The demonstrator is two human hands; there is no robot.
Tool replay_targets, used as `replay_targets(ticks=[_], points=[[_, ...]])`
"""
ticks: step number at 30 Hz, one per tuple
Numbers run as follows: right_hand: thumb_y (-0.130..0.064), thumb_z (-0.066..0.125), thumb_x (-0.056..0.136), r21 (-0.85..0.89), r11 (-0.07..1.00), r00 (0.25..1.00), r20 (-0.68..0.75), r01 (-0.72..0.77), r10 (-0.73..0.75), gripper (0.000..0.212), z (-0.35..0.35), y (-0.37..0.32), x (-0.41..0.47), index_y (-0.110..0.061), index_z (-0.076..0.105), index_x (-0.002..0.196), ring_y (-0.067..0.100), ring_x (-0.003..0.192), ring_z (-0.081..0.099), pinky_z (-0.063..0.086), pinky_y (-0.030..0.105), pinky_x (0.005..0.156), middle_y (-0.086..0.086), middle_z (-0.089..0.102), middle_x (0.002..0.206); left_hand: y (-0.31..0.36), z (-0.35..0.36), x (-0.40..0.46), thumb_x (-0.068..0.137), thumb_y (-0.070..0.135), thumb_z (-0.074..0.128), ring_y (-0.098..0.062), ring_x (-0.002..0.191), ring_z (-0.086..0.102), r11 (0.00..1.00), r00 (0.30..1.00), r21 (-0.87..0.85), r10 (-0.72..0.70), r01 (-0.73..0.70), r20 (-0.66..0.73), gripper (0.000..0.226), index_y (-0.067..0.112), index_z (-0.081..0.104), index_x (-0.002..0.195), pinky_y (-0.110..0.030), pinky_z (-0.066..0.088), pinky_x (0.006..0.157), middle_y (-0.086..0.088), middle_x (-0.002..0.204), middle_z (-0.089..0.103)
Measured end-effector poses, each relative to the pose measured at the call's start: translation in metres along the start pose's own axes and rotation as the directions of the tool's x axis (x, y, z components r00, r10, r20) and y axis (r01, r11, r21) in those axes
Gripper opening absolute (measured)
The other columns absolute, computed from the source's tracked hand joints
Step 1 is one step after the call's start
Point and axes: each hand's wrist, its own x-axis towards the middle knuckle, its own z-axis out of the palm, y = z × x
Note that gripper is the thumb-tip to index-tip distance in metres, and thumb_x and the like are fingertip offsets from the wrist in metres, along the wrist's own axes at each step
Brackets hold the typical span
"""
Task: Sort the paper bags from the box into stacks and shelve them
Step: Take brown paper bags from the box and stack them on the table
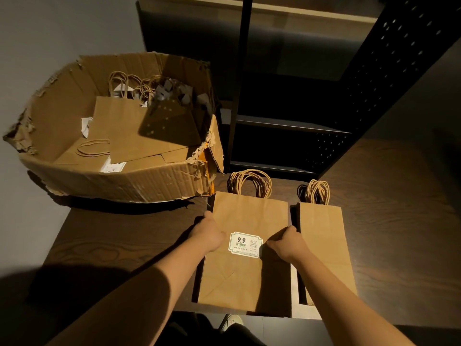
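Note:
A stack of wide brown paper bags point(245, 273) lies flat on the dark wooden table point(107, 240), twine handles pointing away from me; the top bag carries a white and green sticker point(245, 244). My left hand point(208, 233) grips the stack's left edge and my right hand point(287, 243) grips its right edge. A second stack of narrower bags point(324, 245) lies just to the right, untouched. The torn cardboard box point(149, 181) at the left holds several more loose bags point(139, 131).
A black metal shelf unit point(287, 126) with perforated side panels stands behind the table, its shelves dark. A grey wall is at the left. A shoe point(230, 322) shows below the table's front edge.

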Motion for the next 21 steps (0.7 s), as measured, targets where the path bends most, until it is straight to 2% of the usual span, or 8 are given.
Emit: replay_targets(ticks=[4, 9, 13, 15, 16, 18, 19, 21], points=[[-0.036, 0.07, 0.083, -0.022, 0.999, 0.999, 0.003, 0.041, -0.041, 0.06, 0.001, -0.008, 0.003, -0.005, 0.043, 0.127, 0.032, 0.118, 0.049, 0.048, 0.042, 0.098, 0.015, 0.052, 0.126, -0.003, -0.003, 0.005, 0.091, 0.029, 0.06, -0.021, 0.085, 0.055, 1.0, 1.0, -0.01, -0.016, 0.016, -0.005, 0.049, 0.014, 0.032, 0.129, -0.03, 0.042, 0.059, -0.007, 0.119, 0.055], [-0.032, 0.071, 0.083, -0.015, 1.0, 1.0, 0.006, 0.016, -0.016, 0.058, 0.002, -0.011, 0.008, -0.004, 0.045, 0.127, 0.033, 0.12, 0.047, 0.047, 0.042, 0.1, 0.017, 0.05, 0.127, -0.003, 0.0, 0.008, 0.092, 0.031, 0.058, -0.022, 0.088, 0.055, 0.999, 1.0, 0.04, -0.012, 0.012, -0.008, 0.051, 0.012, 0.031, 0.131, -0.03, 0.04, 0.058, -0.008, 0.124, 0.053], [-0.039, 0.07, 0.082, -0.005, 1.0, 1.0, -0.002, -0.017, 0.017, 0.061, 0.006, -0.007, 0.011, -0.008, 0.044, 0.128, 0.033, 0.117, 0.049, 0.05, 0.042, 0.097, 0.015, 0.045, 0.128, -0.004, -0.001, 0.011, 0.09, 0.037, 0.06, -0.027, 0.115, 0.053, 0.996, 1.0, 0.086, -0.002, 0.005, -0.031, 0.06, 0.012, 0.033, 0.137, -0.033, 0.043, 0.072, -0.01, 0.136, 0.043], [-0.05, 0.066, 0.08, 0.034, 0.998, 0.998, -0.031, -0.044, 0.045, 0.063, 0.007, -0.003, 0.015, -0.011, 0.046, 0.125, 0.033, 0.112, 0.053, 0.051, 0.043, 0.095, 0.015, 0.045, 0.127, -0.008, -0.002, 0.014, 0.09, 0.039, 0.058, -0.029, 0.117, 0.052, 0.998, 0.999, -0.052, -0.04, 0.039, -0.02, 0.059, 0.012, 0.035, 0.138, -0.033, 0.045, 0.077, -0.009, 0.137, 0.043], [-0.054, 0.063, 0.08, 0.102, 0.993, 0.998, -0.032, -0.057, 0.061, 0.06, 0.007, -0.001, 0.017, -0.012, 0.048, 0.121, 0.033, 0.108, 0.055, 0.052, 0.045, 0.093, 0.015, 0.047, 0.125, -0.011, -0.003, 0.017, 0.091, 0.041, 0.055, -0.03, 0.114, 0.053, 0.973, 0.997, -0.214, -0.08, 0.081, 0.014, 0.058, 0.014, 0.037, 0.139, -0.036, 0.048, 0.082, -0.009, 0.136, 0.045], [-0.056, 0.055, 0.083, 0.253, 0.965, 0.996, -0.036, -0.064, 0.076, 0.048, 0.009, 0.002, 0.023, -0.015, 0.052, 0.108, 0.033, 0.107, 0.056, 0.051, 0.048, 0.093, 0.016, 0.054, 0.118, -0.013, -0.004, 0.015, 0.094, 0.046, 0.047, -0.031, 0.112, 0.054, 0.817, 0.98, -0.542, -0.141, 0.196, 0.141, 0.055, 0.022, 0.036, 0.143, -0.048, 0.05, 0.092, -0.007, 0.132, 0.051], [-0.055, 0.052, 0.086, 0.294, 0.954, 0.996, -0.04, -0.059, 0.074, 0.042, 0.01, 0.003, 0.025, -0.016, 0.053, 0.103, 0.034, 0.109, 0.055, 0.05, 0.048, 0.094, 0.016, 0.056, 0.115, -0.013, -0.006, 0.013, 0.095, 0.05, 0.044, -0.03, 0.113, 0.054, 0.743, 0.968, -0.624, -0.145, 0.242, 0.203, 0.054, 0.027, 0.036, 0.144, -0.052, 0.048, 0.095, -0.006, 0.13, 0.053], [-0.055, 0.049, 0.087, 0.315, 0.947, 0.996, -0.042, -0.059, 0.076, 0.041, 0.013, 0.003, 0.028, -0.017, 0.053, 0.101, 0.034, 0.112, 0.054, 0.048, 0.048, 0.096, 0.016, 0.056, 0.115, -0.013, -0.008, 0.011, 0.096, 0.056, 0.039, -0.03, 0.114, 0.054, 0.704, 0.958, -0.657, -0.122, 0.269, 0.261, 0.051, 0.033, 0.038, 0.142, -0.055, 0.043, 0.1, -0.004, 0.129, 0.055]])
